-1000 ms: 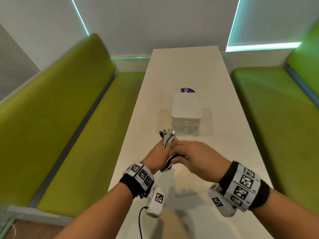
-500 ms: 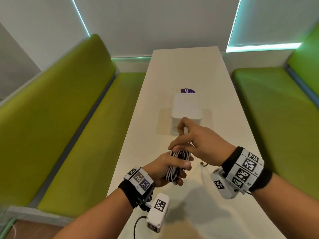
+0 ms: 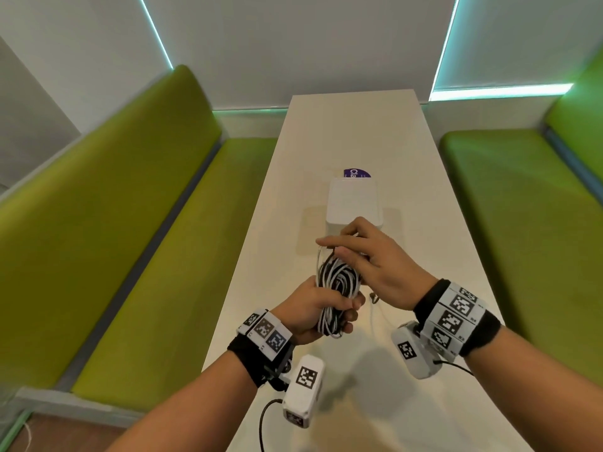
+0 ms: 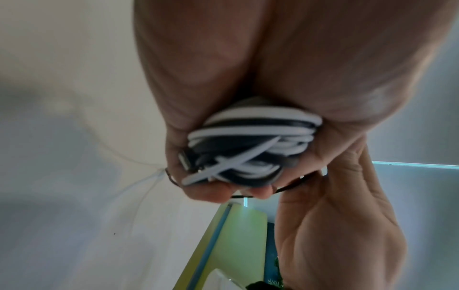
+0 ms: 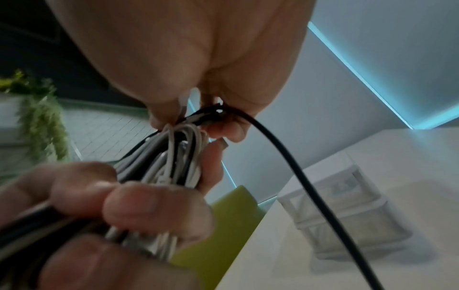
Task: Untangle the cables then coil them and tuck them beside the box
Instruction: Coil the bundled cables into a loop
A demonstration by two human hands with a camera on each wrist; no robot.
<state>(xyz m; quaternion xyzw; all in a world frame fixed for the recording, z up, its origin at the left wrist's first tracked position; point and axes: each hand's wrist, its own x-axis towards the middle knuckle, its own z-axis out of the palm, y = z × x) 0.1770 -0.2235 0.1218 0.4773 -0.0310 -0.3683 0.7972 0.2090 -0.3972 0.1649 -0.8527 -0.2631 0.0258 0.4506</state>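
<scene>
A bundle of black and white cables (image 3: 337, 285) is held above the white table (image 3: 424, 402). My left hand (image 3: 313, 313) grips the bundle's lower half in a fist; the left wrist view shows the looped cables (image 4: 248, 145) packed inside the curled fingers. My right hand (image 3: 365, 256) pinches the top of the bundle; in the right wrist view its fingertips (image 5: 223, 127) hold black and white cable ends (image 5: 203, 115). The white box (image 3: 353, 203) with two drawers stands just beyond the hands, also seen as the box (image 5: 347, 212) in the right wrist view.
A purple round sticker (image 3: 356, 173) lies behind the box. Green benches (image 3: 146, 239) flank the long table on both sides. A thin white cable (image 3: 378, 316) trails on the table under my right hand.
The hands have drawn back from the box and lifted. My right hand has moved from covering the left to pinching the bundle's top, and the bundle now stands more upright.
</scene>
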